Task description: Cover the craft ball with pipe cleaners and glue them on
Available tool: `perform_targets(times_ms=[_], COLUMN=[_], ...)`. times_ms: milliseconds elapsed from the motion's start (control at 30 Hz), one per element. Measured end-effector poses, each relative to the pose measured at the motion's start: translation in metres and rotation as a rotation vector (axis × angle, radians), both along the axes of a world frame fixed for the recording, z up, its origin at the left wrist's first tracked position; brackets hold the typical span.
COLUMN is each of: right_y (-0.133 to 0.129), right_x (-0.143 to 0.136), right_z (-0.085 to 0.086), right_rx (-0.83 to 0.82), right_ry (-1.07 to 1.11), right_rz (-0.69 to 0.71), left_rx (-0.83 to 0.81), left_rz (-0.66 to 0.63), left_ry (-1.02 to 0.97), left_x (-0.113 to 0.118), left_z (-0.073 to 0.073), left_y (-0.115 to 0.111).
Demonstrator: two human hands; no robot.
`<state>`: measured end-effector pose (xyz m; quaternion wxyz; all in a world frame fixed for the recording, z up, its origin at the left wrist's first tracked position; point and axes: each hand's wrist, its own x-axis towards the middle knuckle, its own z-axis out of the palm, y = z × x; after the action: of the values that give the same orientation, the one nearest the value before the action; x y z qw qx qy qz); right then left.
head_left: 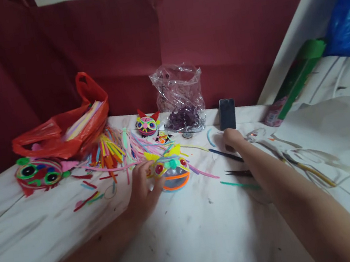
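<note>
A pipe-cleaner animal face (175, 176) lies on the white table, with yellow ears, red eyes, a green nose and orange strips across a clear rounded base. My left hand (143, 182) grips its left side between thumb and fingers. Farther right, my right hand (232, 138) is low over the tabletop, just in front of a dark phone (226, 113); its fingers are hidden behind the hand. Close to that hand are a dark blue strip (224, 154), dark scissors (238, 173) and a green pipe cleaner (239, 184), partly covered by my forearm.
A red plastic bag (60, 130) stands at the left behind loose pipe cleaners (111, 152). Two more decorated faces, one red-and-green (39, 173) and one smaller (147, 125), sit nearby. A clear bag (182, 103) stands at the back; yellow-handled pliers (314, 172) lie right.
</note>
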<state>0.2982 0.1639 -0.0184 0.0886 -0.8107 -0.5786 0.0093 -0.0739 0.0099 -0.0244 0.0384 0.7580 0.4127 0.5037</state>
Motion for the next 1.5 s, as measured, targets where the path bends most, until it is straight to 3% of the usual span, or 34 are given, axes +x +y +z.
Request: perform_targets(times_ms=[133,367,533,633,833,967,1100,1333,1500], right_y=[0.001,-0.011,-0.019,-0.015,-0.005,-0.003,-0.004,-0.010,-0.032], right_x=[-0.010,-0.080,-0.112,-0.106,-0.074,-0.069,-0.066,-0.056,-0.074], right_z=[0.011,0.012,0.006,0.010,0.007,-0.004,-0.004,0.008,0.025], right_rx=[-0.010,-0.016,-0.063,-0.058,-0.003,0.012,0.022,0.026,0.073], right_ry=[-0.009,0.023,0.050,0.057,-0.014,-0.016,0.019,0.256,0.609], right_rz=[0.013,0.408,0.523,0.489,0.203,0.131,0.075,0.056,0.170], left_rx=[0.057,0.116,0.183,0.244,0.312,0.282,0.262,0.249,0.163], left_rz=[-0.028,-0.084,-0.165,-0.206,-0.331,-0.368,-0.350,-0.387,-0.346], left_ry=[0.181,0.229,0.352,0.447,0.542,0.449,0.313,0.234,0.226], left_x=[0.000,0.006,0.008,0.008,0.006,0.005,0.005,0.007,0.005], left_z=[-0.003,-0.003,0.003,0.006,0.011,0.011,0.008,0.008,0.009], left_y=[0.004,0.004,-0.004,-0.006,-0.011,-0.013,-0.012,-0.015,-0.014])
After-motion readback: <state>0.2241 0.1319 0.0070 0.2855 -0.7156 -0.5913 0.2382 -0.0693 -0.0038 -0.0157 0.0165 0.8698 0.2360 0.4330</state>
